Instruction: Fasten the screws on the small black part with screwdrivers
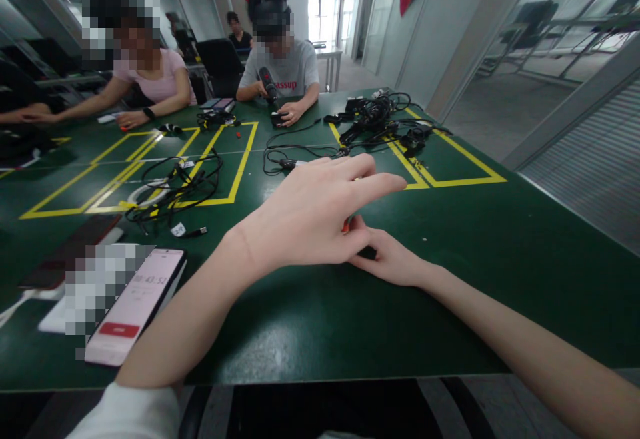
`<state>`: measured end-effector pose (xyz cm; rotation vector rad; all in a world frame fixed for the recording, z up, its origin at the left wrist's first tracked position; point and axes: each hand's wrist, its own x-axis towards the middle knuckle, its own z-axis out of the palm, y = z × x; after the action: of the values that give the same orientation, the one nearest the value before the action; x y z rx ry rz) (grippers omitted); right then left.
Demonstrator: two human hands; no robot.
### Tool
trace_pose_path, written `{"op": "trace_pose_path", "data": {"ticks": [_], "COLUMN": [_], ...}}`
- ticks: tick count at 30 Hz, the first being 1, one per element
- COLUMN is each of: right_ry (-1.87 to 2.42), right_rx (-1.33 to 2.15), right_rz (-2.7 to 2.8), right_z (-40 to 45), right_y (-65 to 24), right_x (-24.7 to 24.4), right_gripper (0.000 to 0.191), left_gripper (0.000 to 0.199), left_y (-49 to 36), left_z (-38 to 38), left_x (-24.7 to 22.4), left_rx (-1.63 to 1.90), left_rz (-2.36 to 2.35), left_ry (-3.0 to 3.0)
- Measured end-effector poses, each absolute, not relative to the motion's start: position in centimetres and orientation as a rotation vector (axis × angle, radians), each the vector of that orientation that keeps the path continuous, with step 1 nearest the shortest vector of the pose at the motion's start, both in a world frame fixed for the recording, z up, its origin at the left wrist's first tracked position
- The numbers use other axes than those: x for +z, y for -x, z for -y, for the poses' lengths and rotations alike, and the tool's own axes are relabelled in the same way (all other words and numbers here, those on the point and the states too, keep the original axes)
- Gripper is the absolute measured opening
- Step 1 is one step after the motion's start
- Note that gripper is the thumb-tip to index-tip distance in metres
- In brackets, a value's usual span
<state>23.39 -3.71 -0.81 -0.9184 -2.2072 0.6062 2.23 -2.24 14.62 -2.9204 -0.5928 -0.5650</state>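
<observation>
The left arm rises from the lower left, and the left hand (313,209) reaches over the green table (280,339), back upward, one finger pointing out to the right and the thumb low. The right forearm slants in from the lower right; the right hand (393,257) meets the left thumb, its own thumb and fingers bent around a small black thing (369,252). This thing, mostly hidden, shows just right of the left thumb's tip. An orange bit (345,227) peeks out between the hands. Whether the left fingers pinch anything, I cannot tell.
</observation>
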Motion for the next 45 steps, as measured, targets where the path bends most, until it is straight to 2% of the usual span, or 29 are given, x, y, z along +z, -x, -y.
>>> {"op": "trace_pose_path", "data": {"ticks": [18, 32, 39, 45], "right_ry": [0.943, 0.946, 0.93, 1.042], "right_rx": [0.598, 0.618, 0.573, 0.491], "right_rz": [2.21, 2.228, 2.188, 2.176], "right_z": [3.7, 3.8, 3.5, 2.2], "right_y": [-23.5, -23.5, -24.7, -26.3], "right_x": [-0.9, -0.6, 0.0, -0.3], "right_gripper": [0.016, 0.016, 0.025, 0.017], "left_gripper": [0.04, 0.045, 0.038, 0.043], "left_y": [-2.4, -2.2, -2.2, -2.2], "left_z": [2.2, 2.3, 2.3, 2.2], "left_x": [14.4, 14.6, 14.8, 14.7], "left_rx": [-0.604, -0.57, -0.578, -0.602], "left_rz": [0.561, 0.619, 0.552, 0.624], "left_ry": [2.865, 2.956, 2.969, 2.964]}}
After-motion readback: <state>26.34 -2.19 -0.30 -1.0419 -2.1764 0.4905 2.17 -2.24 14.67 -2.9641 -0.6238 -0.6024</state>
